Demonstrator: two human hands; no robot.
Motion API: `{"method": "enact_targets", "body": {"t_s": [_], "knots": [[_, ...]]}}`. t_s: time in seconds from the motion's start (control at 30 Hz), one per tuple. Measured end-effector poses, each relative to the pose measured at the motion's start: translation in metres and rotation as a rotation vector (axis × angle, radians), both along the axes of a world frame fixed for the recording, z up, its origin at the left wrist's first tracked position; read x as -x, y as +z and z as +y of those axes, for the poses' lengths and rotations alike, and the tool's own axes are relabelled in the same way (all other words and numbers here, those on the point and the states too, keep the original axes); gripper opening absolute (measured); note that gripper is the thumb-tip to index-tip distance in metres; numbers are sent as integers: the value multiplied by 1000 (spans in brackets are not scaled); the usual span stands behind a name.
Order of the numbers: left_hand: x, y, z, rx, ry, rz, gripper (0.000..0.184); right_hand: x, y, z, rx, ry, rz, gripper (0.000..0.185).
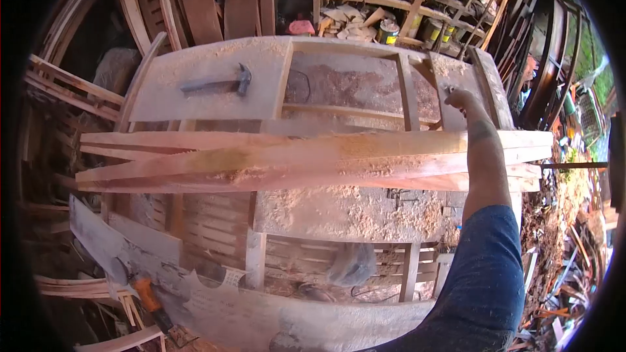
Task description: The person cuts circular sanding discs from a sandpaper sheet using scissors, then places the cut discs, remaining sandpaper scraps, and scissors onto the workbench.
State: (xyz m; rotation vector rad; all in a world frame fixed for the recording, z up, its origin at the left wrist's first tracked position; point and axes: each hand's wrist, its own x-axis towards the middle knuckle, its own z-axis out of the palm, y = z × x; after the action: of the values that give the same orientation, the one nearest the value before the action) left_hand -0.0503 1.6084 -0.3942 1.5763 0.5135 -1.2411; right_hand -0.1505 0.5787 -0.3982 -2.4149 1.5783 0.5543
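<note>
Head view puts the right hand [462, 100] at the far right of the bench [407, 91], at a panel [450, 116] strewn with wood shavings [446, 66]; its fingers look bent inward, but I cannot tell whether they close on the small object [450, 90] at their tips. Something that size could, I judge, be fumbled into the open gap beside the panel or lost among the shavings. Behind the hand, the bare forearm [486, 156] passes over the long boards [300, 163], which lie across the bench in a crossed stack; a lowered arm could pick up splinters or set them sliding, since their ends fan apart and loose shavings lie on them. Those ends also jut past the bench's sides, so a bump there could swing the stack, perhaps against the hammer [244, 81] lying on the far left panel [186, 101]. At near left, the orange-handled tool [150, 295] might get knocked.
</note>
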Motion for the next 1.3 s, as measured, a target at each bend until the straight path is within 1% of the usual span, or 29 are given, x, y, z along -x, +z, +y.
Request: {"method": "enact_targets", "body": {"t_s": [0.1,0.17,0.2,0.27,0.33,0.37,0.4,0.47,0.5,0.57,0.6,0.63,0.67,0.73,0.8,0.87,0.9,0.97,1.0,1.07,1.1,1.13,1.17,1.2,1.3], "knots": [[1,8,2,-168,33,-25,32,8,-43,-20,-42,-201,-133,44],[2,-1,0,-232,6,-49,31,6,-48,-15,-75,-269,-153,37],[5,-11,7,-254,-17,-58,32,5,-44,-14,-83,-225,-103,35],[5,-27,22,-283,-60,-88,32,6,-44,-19,-18,-109,-55,31],[4,-26,26,-194,24,-27,35,10,-52,-18,115,45,-45,28],[4,-27,27,-146,73,0,36,-4,-28,10,20,44,-15,25],[0,-40,43,-162,-20,-19,38,0,-35,15,170,123,-37,23],[6,-75,77,-197,-164,-59,44,18,-62,-5,301,224,-46,30],[20,-78,73,-115,110,-62,37,33,-80,-27,329,265,-31,37],[16,-44,15,-187,163,-120,30,60,-114,-82,386,369,-4,53],[2,-13,-14,-349,-74,-147,28,72,-146,-129,415,442,-13,62],[11,-29,0,-295,-48,-240,27,49,-107,-82,427,420,39,62],[6,-17,-9,-232,-42,-198,24,41,-95,-70,359,406,27,53],[-2,2,-23,-348,-104,-184,32,29,-80,-51,183,373,-24,36],[1,-5,-14,-348,-93,-181,39,30,-71,-42,21,318,-37,19],[3,-8,-16,-336,-23,-168,42,52,-113,-95,155,420,-81,24],[8,-7,-16,-334,12,-152,43,71,-125,-119,-188,225,-396,28],[7,-5,-17,-338,-5,-139,40,77,-137,-145,-291,186,-423,34],[6,-5,-17,-336,-19,-133,39,77,-146,-154,-38,364,-160,36],[7,-7,-16,-384,-78,-181,38,62,-140,-155,269,517,79,39],[7,-7,-16,-402,-111,-208,37,58,-130,-154,319,498,56,40],[8,-7,-18,-390,-78,-205,38,52,-118,-151,373,476,31,41],[8,-5,-20,-375,-43,-204,38,58,-115,-174,527,557,-158,41],[8,-4,-21,-362,-7,-204,39,50,-91,-171,584,546,-174,41],[1,2,-18,-413,-166,-257,47,18,1,-117,676,385,-162,46]]}}
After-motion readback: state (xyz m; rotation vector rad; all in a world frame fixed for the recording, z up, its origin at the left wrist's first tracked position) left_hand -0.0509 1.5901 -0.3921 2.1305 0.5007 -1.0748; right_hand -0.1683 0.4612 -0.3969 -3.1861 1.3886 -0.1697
